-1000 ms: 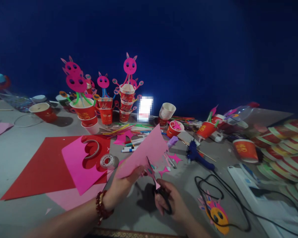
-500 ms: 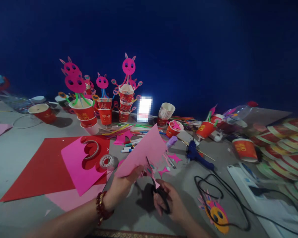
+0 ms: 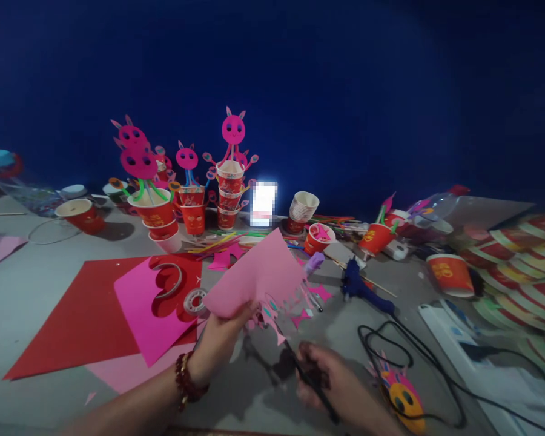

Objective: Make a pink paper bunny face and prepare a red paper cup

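My left hand (image 3: 229, 333), with a beaded bracelet at the wrist, pinches a light pink paper sheet (image 3: 258, 272) by its lower edge. That edge is jagged, and a partly cut strip (image 3: 272, 315) with small teal marks dangles from it. My right hand (image 3: 320, 375) is wrapped round the handles of dark scissors (image 3: 311, 384), seen nearly edge-on. The blades point up toward the hanging strip; whether they touch it I cannot tell. Below both hands, their shadow falls on the grey table (image 3: 245, 406).
Left lie red paper (image 3: 68, 315), a cut magenta sheet (image 3: 140, 321) and a tape roll (image 3: 194, 300). Behind stand cups with pink paper figures (image 3: 152, 212) and a lit screen (image 3: 264, 203). A blue glue gun (image 3: 366, 287), its looping cord and a white power strip (image 3: 454, 345) are right.
My right hand and the scissors have moved down and right, away from the sheet, and the scissors have turned edge-on. The left hand and paper have shifted slightly left.
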Action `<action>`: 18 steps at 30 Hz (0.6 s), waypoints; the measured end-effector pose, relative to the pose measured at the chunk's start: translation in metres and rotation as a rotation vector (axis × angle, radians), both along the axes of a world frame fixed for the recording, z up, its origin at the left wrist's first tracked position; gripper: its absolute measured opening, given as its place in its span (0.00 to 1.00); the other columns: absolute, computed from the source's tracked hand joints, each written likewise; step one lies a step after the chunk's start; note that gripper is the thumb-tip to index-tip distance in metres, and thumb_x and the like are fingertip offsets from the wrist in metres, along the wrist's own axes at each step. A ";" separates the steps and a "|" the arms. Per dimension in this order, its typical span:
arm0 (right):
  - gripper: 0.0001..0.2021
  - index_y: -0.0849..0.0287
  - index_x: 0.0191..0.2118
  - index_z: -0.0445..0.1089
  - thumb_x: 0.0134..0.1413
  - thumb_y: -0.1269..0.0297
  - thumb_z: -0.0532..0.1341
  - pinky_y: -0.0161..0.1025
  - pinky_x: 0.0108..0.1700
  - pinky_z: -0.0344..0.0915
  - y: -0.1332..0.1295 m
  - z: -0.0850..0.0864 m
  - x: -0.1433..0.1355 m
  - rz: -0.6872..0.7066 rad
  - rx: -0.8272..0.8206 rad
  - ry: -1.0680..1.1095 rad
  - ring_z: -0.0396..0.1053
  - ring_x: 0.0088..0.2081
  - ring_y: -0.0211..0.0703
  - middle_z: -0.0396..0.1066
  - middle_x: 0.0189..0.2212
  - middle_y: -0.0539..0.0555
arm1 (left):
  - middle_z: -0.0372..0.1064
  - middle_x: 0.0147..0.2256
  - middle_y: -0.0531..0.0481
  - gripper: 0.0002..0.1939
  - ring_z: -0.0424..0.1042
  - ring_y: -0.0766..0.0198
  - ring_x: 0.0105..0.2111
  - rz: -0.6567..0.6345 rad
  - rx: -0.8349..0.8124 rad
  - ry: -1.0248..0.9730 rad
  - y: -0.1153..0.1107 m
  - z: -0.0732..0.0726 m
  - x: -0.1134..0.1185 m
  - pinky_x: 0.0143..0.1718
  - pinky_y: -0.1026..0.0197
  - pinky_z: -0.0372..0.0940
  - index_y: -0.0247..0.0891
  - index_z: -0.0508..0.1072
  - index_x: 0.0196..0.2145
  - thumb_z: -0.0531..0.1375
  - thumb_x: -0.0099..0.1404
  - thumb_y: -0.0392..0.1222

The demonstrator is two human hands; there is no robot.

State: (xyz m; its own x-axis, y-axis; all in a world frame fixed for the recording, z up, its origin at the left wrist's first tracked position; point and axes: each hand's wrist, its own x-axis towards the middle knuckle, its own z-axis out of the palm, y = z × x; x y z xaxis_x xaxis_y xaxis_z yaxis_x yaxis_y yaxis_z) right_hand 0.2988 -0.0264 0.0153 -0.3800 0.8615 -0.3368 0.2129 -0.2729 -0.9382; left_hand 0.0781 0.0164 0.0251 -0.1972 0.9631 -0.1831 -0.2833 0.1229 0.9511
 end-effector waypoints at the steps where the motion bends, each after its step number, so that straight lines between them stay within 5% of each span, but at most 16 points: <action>1: 0.16 0.57 0.27 0.62 0.43 0.63 0.72 0.30 0.28 0.60 -0.003 0.002 0.008 -0.006 0.006 -0.029 0.61 0.26 0.34 0.62 0.24 0.44 | 0.78 0.30 0.45 0.14 0.78 0.56 0.33 -0.013 -0.023 -0.039 0.001 0.002 0.000 0.38 0.58 0.74 0.36 0.77 0.28 0.71 0.50 0.50; 6: 0.14 0.58 0.32 0.67 0.46 0.61 0.73 0.35 0.33 0.67 -0.005 0.014 0.025 -0.172 0.031 0.031 0.69 0.29 0.40 0.71 0.27 0.49 | 0.79 0.35 0.44 0.13 0.78 0.53 0.41 -0.054 -0.014 -0.017 0.000 0.011 -0.001 0.45 0.56 0.73 0.38 0.77 0.27 0.69 0.51 0.50; 11: 0.15 0.57 0.34 0.70 0.44 0.59 0.74 0.37 0.36 0.68 0.016 0.028 -0.014 -0.448 0.214 0.189 0.71 0.32 0.43 0.76 0.30 0.51 | 0.80 0.33 0.44 0.10 0.78 0.49 0.43 -0.127 0.018 0.030 -0.006 0.015 -0.001 0.48 0.53 0.72 0.37 0.79 0.28 0.69 0.52 0.47; 18: 0.18 0.57 0.31 0.68 0.36 0.65 0.76 0.34 0.34 0.66 0.030 0.029 -0.048 -0.510 0.226 0.266 0.69 0.29 0.38 0.73 0.27 0.47 | 0.81 0.34 0.43 0.15 0.79 0.49 0.38 -0.133 0.052 0.239 -0.009 0.012 -0.002 0.42 0.54 0.75 0.36 0.81 0.33 0.70 0.50 0.48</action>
State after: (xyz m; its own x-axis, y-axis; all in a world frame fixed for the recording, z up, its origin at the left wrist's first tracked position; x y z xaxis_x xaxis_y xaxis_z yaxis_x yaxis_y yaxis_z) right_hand 0.2511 0.0036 0.0440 0.0527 0.9958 -0.0747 -0.1416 -0.0666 -0.9877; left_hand 0.0763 0.0077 0.0367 -0.0999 0.9903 -0.0967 -0.0348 0.0937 0.9950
